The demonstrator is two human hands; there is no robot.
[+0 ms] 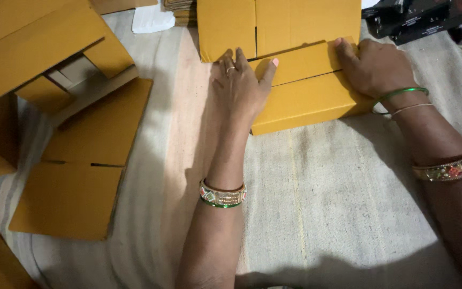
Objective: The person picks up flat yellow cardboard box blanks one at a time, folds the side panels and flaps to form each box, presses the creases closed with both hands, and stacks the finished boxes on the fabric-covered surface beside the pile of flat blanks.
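We press 2 flat, open hands, left hand (240,85) and right hand (376,67), gripping nothing, onto the flat yellow cardboard box (306,91) on the pale woven mat (322,192). Even pressure along its fold should crease it cleanly.

both hands (241,85) (375,67) flat, palms down, arms extended

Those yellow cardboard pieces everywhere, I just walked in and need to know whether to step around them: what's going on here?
A person is pressing both hands on a flat yellow cardboard box lying on a pale woven cloth. The left hand holds down its left edge, and the right hand presses the folded flap at the right. More flattened and partly folded yellow boxes lie to the left, and dark packages sit at the top right.
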